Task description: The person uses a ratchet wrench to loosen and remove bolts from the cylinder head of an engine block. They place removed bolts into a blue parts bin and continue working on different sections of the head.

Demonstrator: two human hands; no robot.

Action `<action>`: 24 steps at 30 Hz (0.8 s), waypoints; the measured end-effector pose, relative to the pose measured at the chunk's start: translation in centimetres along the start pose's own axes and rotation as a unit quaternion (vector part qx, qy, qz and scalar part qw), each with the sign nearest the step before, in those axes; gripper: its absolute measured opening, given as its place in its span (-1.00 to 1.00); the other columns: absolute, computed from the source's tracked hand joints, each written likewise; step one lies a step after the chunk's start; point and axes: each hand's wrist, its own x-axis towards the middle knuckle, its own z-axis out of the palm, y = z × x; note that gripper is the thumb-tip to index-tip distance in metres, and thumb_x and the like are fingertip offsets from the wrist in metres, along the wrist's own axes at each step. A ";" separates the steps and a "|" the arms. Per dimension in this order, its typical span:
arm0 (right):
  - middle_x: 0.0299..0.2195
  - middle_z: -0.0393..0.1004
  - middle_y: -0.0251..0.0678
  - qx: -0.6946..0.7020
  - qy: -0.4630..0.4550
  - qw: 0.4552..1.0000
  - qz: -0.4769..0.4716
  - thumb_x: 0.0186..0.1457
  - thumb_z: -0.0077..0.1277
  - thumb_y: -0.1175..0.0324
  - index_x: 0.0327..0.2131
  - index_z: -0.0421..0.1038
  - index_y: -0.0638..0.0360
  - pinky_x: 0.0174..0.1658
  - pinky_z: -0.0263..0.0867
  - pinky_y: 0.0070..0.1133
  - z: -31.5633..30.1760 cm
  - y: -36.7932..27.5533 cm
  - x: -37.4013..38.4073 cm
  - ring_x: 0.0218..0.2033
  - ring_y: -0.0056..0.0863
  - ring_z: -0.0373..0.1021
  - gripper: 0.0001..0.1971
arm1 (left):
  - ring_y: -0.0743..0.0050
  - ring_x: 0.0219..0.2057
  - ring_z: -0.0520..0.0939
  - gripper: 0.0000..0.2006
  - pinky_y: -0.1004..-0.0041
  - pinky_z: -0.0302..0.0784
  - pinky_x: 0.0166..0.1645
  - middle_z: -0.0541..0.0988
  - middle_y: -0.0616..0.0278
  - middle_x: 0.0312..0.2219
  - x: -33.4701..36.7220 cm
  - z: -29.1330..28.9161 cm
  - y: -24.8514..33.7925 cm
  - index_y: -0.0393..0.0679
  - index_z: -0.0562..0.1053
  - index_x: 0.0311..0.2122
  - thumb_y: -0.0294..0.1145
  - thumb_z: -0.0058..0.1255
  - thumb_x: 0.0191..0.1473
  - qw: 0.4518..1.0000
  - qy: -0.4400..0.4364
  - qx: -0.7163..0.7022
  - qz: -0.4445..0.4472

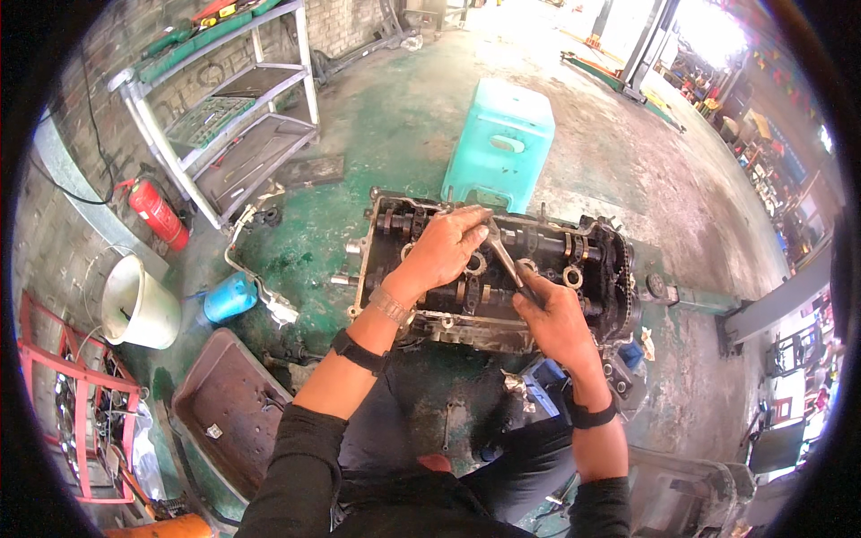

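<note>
An engine with its top uncovered (439, 327) lies in front of me, its dark shafts and toothed chain wheel at the right end exposed. Slanting over its middle is a metal ratchet wrench (504, 257). My right hand (563, 327) is closed round the wrench's handle end, thumb along it. Over the wrench's head, near the far edge of the engine, my left hand (444, 249) is closed, with fingers bent and thumb against it. Whatever sits under the wrench's head is hidden by that hand.
A turquoise plastic stool (502, 143) stands just beyond the engine. To the left are a metal tool rack (193, 170), a red fire extinguisher (160, 215), a white bucket (143, 305), a blue container (230, 298) and a brown tray (224, 394). A lift post (789, 291) rises at right.
</note>
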 end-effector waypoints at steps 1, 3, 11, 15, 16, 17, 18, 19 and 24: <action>0.02 0.44 0.10 -0.015 0.003 1.000 0.001 0.12 0.03 0.45 0.06 0.31 0.48 0.11 0.23 -0.54 -0.1 -0.1 0.0 0.08 -0.40 0.37 -0.55 | -0.02 0.07 0.50 -0.66 0.32 0.36 0.16 0.48 -0.16 0.02 0.1 0.0 -0.1 -0.33 0.44 0.04 -0.45 -0.05 0.17 1.000 -0.008 0.010 -0.006; -0.01 0.45 0.10 -0.019 -0.003 1.000 -0.004 0.11 0.04 0.45 0.06 0.32 0.46 0.09 0.25 -0.53 -0.5 -0.2 0.1 0.04 -0.41 0.40 -0.56 | 0.07 0.03 0.53 -0.64 0.32 0.38 0.13 0.52 -0.12 -0.01 0.2 0.0 -0.2 -0.33 0.44 0.03 -0.35 -0.02 0.17 0.999 -0.013 -0.019 -0.032; -0.25 0.52 -0.01 -0.149 0.103 0.978 -0.103 0.04 0.10 0.50 0.00 0.42 0.34 -0.18 0.36 -0.46 -0.3 -0.1 -1.0 -0.27 -0.21 0.49 -0.60 | 0.20 -0.07 0.61 -0.62 0.36 0.44 0.05 0.58 -0.08 -0.09 0.6 -0.5 -0.2 -0.32 0.48 0.00 -0.29 0.04 0.14 0.997 -0.011 -0.031 -0.069; -0.30 0.49 -0.03 -0.138 0.128 0.976 -0.107 0.05 0.12 0.42 -0.06 0.46 0.21 -0.25 0.37 -0.30 0.8 0.2 -1.6 -0.32 -0.01 0.45 -0.66 | 0.22 -0.08 0.62 -0.63 0.36 0.45 0.04 0.58 -0.09 -0.09 0.9 -0.5 -0.3 -0.30 0.49 -0.01 -0.29 0.05 0.14 0.997 -0.014 -0.032 -0.067; -0.31 0.49 -0.04 -0.135 0.133 0.976 -0.107 0.05 0.12 0.42 -0.07 0.47 0.21 -0.26 0.37 -0.30 1.0 0.3 -1.6 -0.32 -0.01 0.45 -0.67 | 0.22 -0.08 0.62 -0.63 0.36 0.45 0.04 0.58 -0.09 -0.09 0.9 -0.5 -0.2 -0.30 0.49 -0.01 -0.29 0.05 0.14 0.997 -0.015 -0.034 -0.073; -0.32 0.49 -0.04 -0.128 0.138 0.976 -0.111 0.04 0.13 0.42 -0.07 0.47 0.21 -0.27 0.37 -0.31 1.1 0.4 -1.6 -0.32 -0.02 0.46 -0.67 | 0.22 -0.08 0.62 -0.63 0.36 0.45 0.04 0.58 -0.09 -0.10 0.9 -0.5 -0.2 -0.30 0.49 -0.01 -0.29 0.05 0.14 0.996 -0.014 -0.034 -0.075; -0.33 0.49 -0.05 -0.131 0.136 0.977 -0.102 0.05 0.13 0.42 -0.09 0.48 0.22 -0.27 0.36 -0.31 1.1 0.6 -1.5 -0.33 -0.03 0.45 -0.69 | 0.21 -0.08 0.62 -0.64 0.36 0.45 0.04 0.59 -0.09 -0.10 0.9 -0.5 -0.1 -0.30 0.50 -0.02 -0.29 0.05 0.14 0.996 -0.016 -0.033 -0.083; -0.35 0.49 -0.06 -0.130 0.136 0.977 -0.098 0.05 0.13 0.42 -0.11 0.50 0.22 -0.28 0.36 -0.31 0.8 0.8 -1.2 -0.34 -0.03 0.45 -0.71 | 0.21 -0.08 0.62 -0.64 0.36 0.45 0.04 0.59 -0.09 -0.11 0.9 -0.5 0.0 -0.29 0.50 -0.02 -0.29 0.05 0.14 0.995 -0.016 -0.034 -0.087; -0.46 0.50 -0.08 -0.075 0.144 0.979 -0.121 0.07 0.13 0.39 -0.21 0.54 0.25 -0.35 0.32 -0.35 -0.1 2.0 -0.1 -0.44 -0.11 0.42 -0.79 | 0.21 -0.10 0.63 -0.65 0.36 0.46 0.03 0.60 -0.08 -0.13 0.9 -0.6 0.2 -0.30 0.52 -0.04 -0.30 0.07 0.13 0.992 -0.014 -0.050 -0.112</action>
